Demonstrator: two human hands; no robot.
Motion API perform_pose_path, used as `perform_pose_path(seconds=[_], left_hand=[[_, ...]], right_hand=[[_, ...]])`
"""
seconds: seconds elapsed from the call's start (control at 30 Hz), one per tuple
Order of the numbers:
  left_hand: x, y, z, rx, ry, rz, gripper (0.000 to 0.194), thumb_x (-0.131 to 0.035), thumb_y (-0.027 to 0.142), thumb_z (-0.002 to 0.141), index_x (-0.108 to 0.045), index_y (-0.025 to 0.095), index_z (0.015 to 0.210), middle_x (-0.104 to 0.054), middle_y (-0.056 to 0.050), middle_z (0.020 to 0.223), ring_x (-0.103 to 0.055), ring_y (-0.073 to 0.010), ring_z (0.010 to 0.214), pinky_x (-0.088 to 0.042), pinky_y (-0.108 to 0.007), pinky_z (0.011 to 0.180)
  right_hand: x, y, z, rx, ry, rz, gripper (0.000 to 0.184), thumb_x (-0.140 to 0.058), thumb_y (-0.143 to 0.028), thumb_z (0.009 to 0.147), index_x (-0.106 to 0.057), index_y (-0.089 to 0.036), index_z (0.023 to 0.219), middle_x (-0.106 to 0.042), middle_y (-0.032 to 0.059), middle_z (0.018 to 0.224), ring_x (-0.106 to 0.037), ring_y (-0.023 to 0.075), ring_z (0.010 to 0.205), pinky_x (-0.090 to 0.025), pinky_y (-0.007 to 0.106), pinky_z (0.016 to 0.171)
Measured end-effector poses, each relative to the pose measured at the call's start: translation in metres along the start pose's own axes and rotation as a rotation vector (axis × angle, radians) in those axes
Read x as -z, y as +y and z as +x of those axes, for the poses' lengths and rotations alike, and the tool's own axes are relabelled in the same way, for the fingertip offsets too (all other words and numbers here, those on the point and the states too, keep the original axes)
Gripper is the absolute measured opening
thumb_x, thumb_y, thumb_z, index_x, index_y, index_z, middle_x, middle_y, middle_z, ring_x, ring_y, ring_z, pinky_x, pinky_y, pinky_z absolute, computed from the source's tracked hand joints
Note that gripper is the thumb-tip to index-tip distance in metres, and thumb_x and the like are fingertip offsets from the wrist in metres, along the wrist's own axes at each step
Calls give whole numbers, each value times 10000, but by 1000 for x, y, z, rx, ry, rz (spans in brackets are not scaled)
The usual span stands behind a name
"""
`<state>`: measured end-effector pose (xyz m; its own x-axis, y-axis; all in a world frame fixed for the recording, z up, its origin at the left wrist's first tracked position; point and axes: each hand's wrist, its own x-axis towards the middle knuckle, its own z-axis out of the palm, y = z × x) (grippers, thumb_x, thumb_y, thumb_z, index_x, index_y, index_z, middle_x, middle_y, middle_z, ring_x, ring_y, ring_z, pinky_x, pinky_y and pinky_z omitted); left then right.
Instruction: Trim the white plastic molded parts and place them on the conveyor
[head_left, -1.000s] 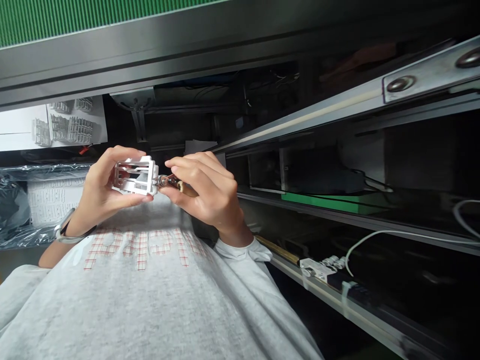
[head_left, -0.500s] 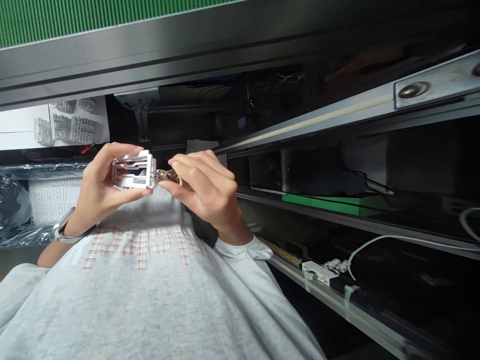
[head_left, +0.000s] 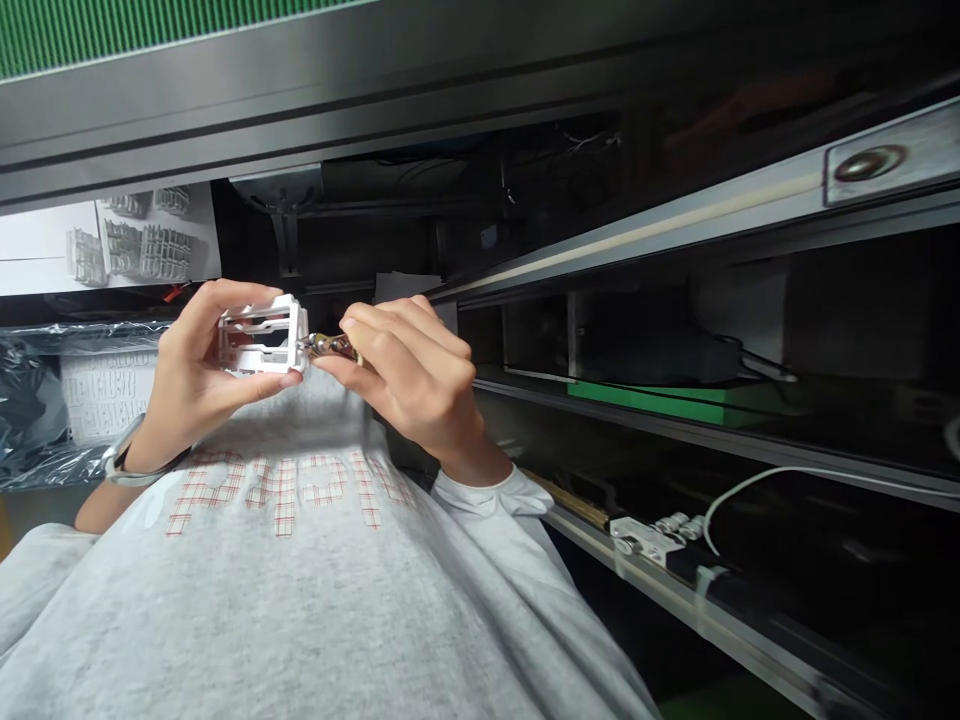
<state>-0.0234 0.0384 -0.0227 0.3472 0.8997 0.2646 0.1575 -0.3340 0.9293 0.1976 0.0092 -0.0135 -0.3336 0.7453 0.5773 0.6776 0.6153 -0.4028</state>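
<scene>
My left hand (head_left: 196,350) is closed around a white plastic frame (head_left: 294,335) with open slots, thumb below and fingers above. In my right hand (head_left: 412,365) is a small shiny tool with a metal tip (head_left: 324,345), pinched between thumb and fingers. Its tip points left and meets, or nearly meets, the right end of the frame; exact contact is too small to tell. Most of the tool's handle is hidden by my fingers. Both hands are held in front of my grey shirt (head_left: 300,580).
Clusters of white plastic parts (head_left: 165,252) lie on white sheets at upper left. Below them, clear plastic wrap (head_left: 82,340) surrounds a tray of flat white parts (head_left: 105,395). A metal table edge (head_left: 187,110) crosses above; dark shelves with a green box (head_left: 645,400) stand right.
The white frame has shifted slightly left and tilted a little in my left hand. My right hand keeps its grip on the tool almost in place. The surroundings have shifted slightly with the camera.
</scene>
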Motion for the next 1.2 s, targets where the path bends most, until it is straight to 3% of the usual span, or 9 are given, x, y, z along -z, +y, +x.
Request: perform_pose_path(seconds=[0.6, 0.7, 0.87, 1.03, 1.2], left_hand=[[2, 4, -3, 25, 16, 31, 570, -927, 432, 721, -687, 247, 1204, -716, -35, 1090, -706, -197, 924, -594, -289, 746], [2, 5, -4, 60, -10, -3, 560, -915, 451, 731, -680, 263, 1203, -709, -34, 1103, -704, -195, 928, -593, -289, 753], [3, 5, -4, 51, 5, -26, 543, -880, 504, 763, -683, 320, 1234, -684, -32, 1077, -679, -195, 889, -577, -312, 710], [9, -4, -5, -76, -19, -7, 656, -846, 543, 790, -660, 297, 1369, -690, -71, 1181, -651, -217, 928, -544, -324, 670], [9, -2, -3, -425, -24, 274, 606, -826, 568, 804, -674, 268, 1308, -727, -81, 1205, -662, -253, 969, -533, -413, 772]], right_hand=[[-5, -5, -1, -2, 10, -61, 237, -621, -343, 1001, -577, -197, 819, -675, 39, 772, -596, 164, 703, -471, 333, 679], [-8, -3, -2, 15, 56, 14, 210, -643, -328, 991, -569, -191, 850, -680, 33, 772, -610, 149, 680, -476, 320, 657], [-10, -2, -3, -113, 118, 181, 200, -674, -363, 974, -580, -199, 906, -678, -12, 740, -613, 116, 634, -491, 275, 592], [-10, -1, -1, -82, 150, 82, 220, -702, -367, 951, -581, -206, 863, -690, -6, 717, -605, 128, 622, -507, 285, 609], [-11, -2, 1, -44, 127, 1, 231, -674, -362, 969, -567, -202, 839, -697, 4, 705, -618, 138, 626, -507, 292, 633]])
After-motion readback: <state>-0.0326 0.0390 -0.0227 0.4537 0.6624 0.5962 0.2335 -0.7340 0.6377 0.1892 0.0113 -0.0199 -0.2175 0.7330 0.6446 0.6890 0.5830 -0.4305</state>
